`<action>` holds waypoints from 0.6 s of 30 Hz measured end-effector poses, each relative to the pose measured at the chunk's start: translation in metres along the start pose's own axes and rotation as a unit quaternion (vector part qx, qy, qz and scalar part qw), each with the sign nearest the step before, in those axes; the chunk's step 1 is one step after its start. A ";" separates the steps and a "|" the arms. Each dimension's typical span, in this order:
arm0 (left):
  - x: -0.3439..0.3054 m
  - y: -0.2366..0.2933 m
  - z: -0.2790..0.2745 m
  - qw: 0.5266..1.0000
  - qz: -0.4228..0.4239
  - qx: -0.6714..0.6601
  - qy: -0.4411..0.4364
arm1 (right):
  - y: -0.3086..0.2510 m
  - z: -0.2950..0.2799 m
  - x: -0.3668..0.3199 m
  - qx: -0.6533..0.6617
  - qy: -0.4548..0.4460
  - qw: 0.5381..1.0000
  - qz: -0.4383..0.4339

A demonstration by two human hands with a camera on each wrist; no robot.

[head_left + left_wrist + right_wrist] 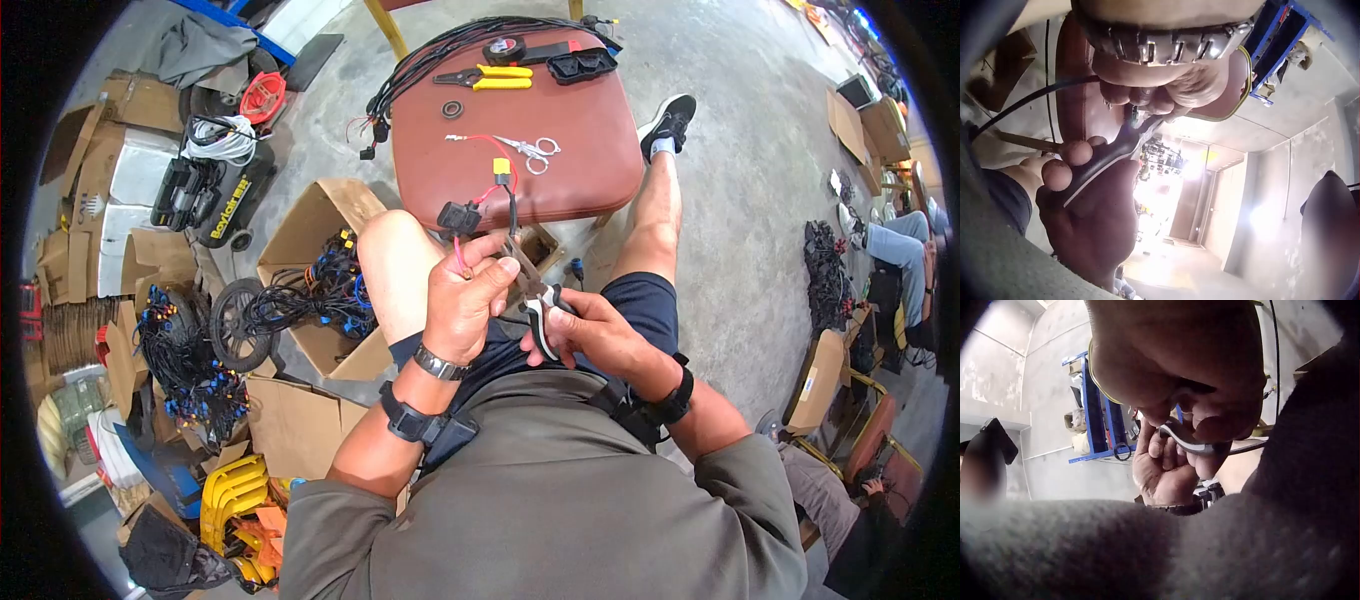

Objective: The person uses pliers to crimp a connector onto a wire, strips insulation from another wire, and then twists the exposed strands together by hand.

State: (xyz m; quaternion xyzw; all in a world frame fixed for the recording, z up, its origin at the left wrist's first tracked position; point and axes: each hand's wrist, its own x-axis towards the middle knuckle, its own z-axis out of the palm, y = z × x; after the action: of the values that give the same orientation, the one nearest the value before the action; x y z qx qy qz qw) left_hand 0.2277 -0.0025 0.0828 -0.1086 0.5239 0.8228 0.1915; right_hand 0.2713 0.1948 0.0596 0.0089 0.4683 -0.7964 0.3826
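Note:
My right hand [603, 332] grips pliers [541, 312] with black-and-white handles, their nose angled up to the fingertips of my left hand [465, 300]. Between thumb and fingers the left hand pinches a cable [513, 215] of a small wire harness. A black connector [459, 218] hangs beside those fingers, and a yellow connector [501, 172] lies just beyond on the stool's edge. Seen from the left wrist, a dark handle [1100, 161] crosses the right hand's fingers below the left hand. The wire's end at the plier jaws is hidden by fingers.
A red-brown padded stool [590, 190] in front bears scissors [535, 152], yellow-handled pliers [500, 77], a ring [453, 108], black tape [504, 51] and a cable bundle [420, 75]. On the left stands a cardboard box [345, 205] with wire harnesses. Other people sit at the far right.

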 end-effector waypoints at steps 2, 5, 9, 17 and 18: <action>0.001 0.001 0.003 1.000 0.000 0.002 0.013 | 0.000 0.001 0.001 -0.010 0.001 1.000 -0.017; 0.002 0.000 0.003 1.000 -0.004 0.007 0.025 | -0.001 0.004 0.000 -0.002 0.010 1.000 -0.025; 0.002 0.004 -0.001 1.000 -0.025 0.012 0.014 | -0.005 0.002 -0.004 -0.016 0.021 1.000 -0.010; 0.001 0.014 -0.014 0.993 -0.048 0.072 -0.084 | -0.012 -0.021 -0.016 -0.008 -0.009 1.000 0.021; 0.001 0.017 -0.015 0.990 -0.054 0.090 -0.095 | -0.013 -0.025 -0.017 -0.007 -0.018 1.000 0.024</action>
State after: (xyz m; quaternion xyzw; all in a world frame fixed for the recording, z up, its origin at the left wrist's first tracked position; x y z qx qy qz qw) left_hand 0.2189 -0.0221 0.0898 -0.0402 0.5688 0.7671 0.2939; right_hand 0.2667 0.2274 0.0616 0.0031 0.4667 -0.7834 0.4105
